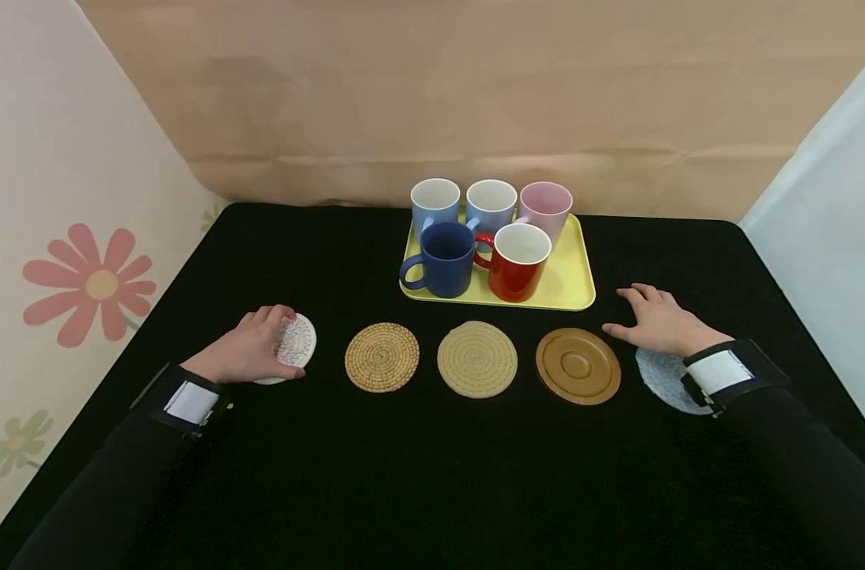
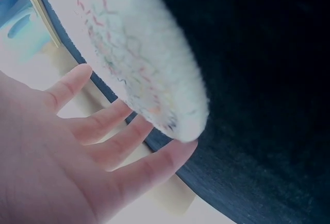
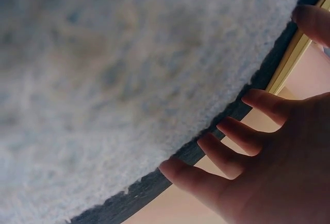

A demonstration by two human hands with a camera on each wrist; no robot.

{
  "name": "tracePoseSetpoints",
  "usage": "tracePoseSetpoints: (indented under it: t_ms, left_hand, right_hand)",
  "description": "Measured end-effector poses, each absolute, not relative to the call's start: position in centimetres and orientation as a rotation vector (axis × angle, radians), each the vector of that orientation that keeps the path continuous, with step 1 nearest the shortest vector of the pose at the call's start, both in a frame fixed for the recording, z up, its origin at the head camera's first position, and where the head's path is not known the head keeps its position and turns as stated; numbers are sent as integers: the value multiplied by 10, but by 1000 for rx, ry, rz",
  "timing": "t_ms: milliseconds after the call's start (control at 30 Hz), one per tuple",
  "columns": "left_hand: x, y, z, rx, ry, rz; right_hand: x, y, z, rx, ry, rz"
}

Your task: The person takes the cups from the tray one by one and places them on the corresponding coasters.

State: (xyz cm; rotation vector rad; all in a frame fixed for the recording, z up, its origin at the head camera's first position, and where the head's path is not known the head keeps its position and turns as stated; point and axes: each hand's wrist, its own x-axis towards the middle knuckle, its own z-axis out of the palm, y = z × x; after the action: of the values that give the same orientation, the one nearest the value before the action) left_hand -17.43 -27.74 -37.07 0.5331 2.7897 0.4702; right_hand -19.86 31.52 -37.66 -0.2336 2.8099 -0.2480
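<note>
On the left, a round white coaster (image 1: 298, 342) with multicoloured stitching lies on the black table. My left hand (image 1: 254, 348) is over its left part, thumb by the near edge and fingers by the far edge. In the left wrist view those fingers (image 2: 149, 170) are spread and only lightly bent at the coaster's rim; a firm hold is not visible. At the right, my right hand (image 1: 656, 321) hovers with loosely spread fingers above the far edge of a grey-blue fuzzy coaster (image 1: 663, 381). Nothing is in that hand, and the wrist partly hides the coaster.
Between the hands lie a brown woven coaster (image 1: 382, 358), a beige woven coaster (image 1: 478, 359) and a wooden coaster (image 1: 578, 366). Behind them, a yellow tray (image 1: 578, 269) bears a dark blue mug (image 1: 448, 273), a red mug (image 1: 514, 277), two light blue mugs and a pink mug (image 1: 549, 215).
</note>
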Motion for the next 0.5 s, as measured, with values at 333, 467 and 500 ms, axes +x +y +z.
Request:
tracePoseSetpoints:
  t_ms: [333,467,500]
  left_hand:
    - [-171,-270,-368,575,2745,507]
    - [-168,-267,-368,588,2750,499]
    - [-167,-267,-368,594,2752,497]
  right_hand:
    - [-195,314,-371,-232,2800,-271]
    - [-196,314,-371,-228,2793,-280]
    - [-196,314,-371,-227,2791,-283]
